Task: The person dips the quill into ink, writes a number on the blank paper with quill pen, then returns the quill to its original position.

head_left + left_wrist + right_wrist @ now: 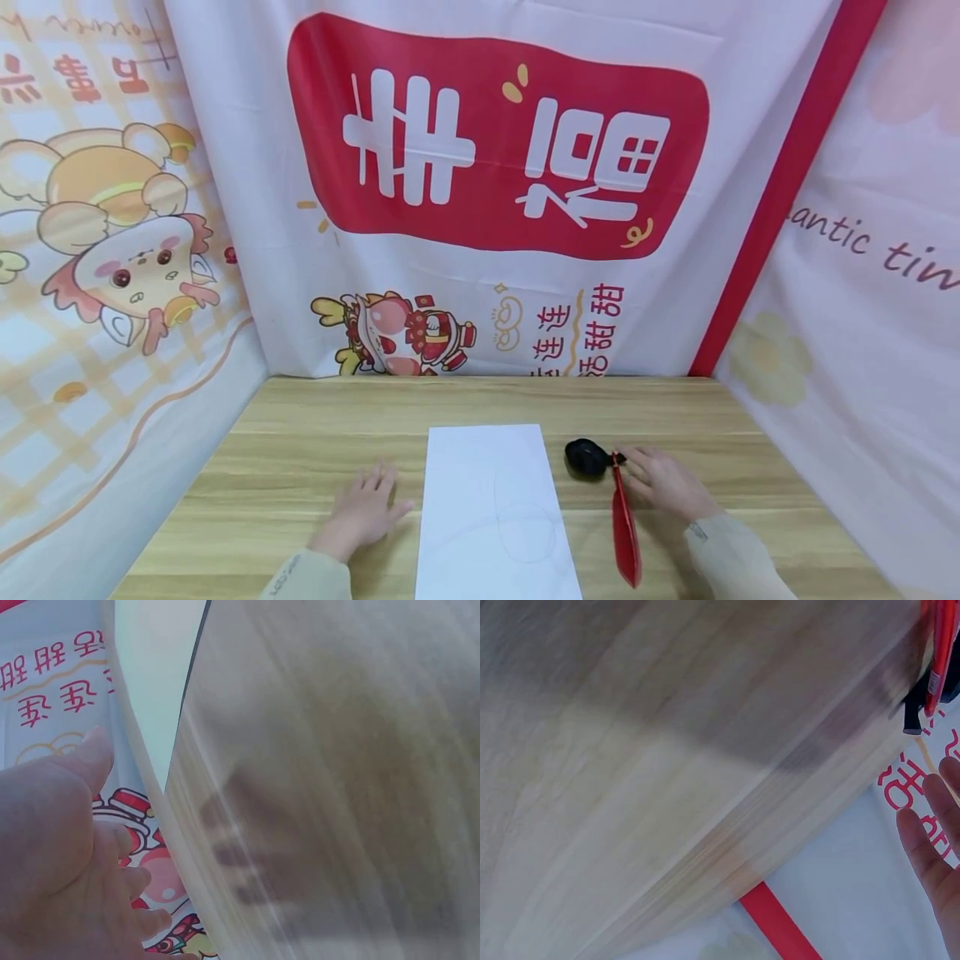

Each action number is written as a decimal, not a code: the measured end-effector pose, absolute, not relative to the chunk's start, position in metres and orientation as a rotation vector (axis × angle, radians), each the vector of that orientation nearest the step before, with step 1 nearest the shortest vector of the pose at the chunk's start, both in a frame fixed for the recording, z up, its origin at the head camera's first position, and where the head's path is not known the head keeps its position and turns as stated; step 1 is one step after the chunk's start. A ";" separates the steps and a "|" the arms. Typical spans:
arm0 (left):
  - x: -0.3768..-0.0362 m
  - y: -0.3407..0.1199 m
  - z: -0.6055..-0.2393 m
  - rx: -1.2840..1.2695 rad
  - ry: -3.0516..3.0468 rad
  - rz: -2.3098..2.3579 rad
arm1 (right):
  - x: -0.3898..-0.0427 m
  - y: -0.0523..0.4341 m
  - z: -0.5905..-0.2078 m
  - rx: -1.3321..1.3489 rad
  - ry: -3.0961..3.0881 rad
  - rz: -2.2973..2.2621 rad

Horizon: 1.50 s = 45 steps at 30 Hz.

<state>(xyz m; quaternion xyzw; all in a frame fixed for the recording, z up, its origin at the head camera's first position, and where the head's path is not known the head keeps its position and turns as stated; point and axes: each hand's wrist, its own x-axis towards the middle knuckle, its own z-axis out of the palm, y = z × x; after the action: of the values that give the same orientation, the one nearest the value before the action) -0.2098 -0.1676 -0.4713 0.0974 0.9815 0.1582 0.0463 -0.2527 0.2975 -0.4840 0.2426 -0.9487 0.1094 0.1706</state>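
A white sheet of paper [495,508] with faint pencilled circles lies in the middle of the wooden table [300,433]. My left hand [367,504] rests flat on the wood just left of the sheet, fingers spread and holding nothing. Right of the sheet lies a long red pointed piece [624,525] joined to a rounded black part [587,457]. My right hand [660,482] lies beside its upper end with straight fingers, touching it or nearly so. The right wrist view shows blurred fingers [930,847] and the red piece [939,645]. The left wrist view shows my relaxed left hand [67,862].
Printed cloth banners [495,167] wall in the table at the back and on both sides, with red characters and cartoon figures. Bare wood [315,408] stretches behind the paper and to the far left.
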 end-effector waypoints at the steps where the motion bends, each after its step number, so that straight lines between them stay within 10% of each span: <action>1: -0.211 -0.168 -0.470 0.287 2.996 0.496 | -0.253 0.296 -0.483 0.684 -2.692 0.305; 45: -0.252 -0.151 -0.425 0.178 3.158 0.361 | -0.275 0.257 -0.449 0.451 -2.855 0.267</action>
<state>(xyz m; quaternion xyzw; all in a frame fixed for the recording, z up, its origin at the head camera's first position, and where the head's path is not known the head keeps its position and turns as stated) -0.2517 -0.1511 -0.4251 0.0558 0.9918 0.1133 -0.0208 -0.2751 0.2571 -0.4494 0.1544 -0.9765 0.0914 0.1193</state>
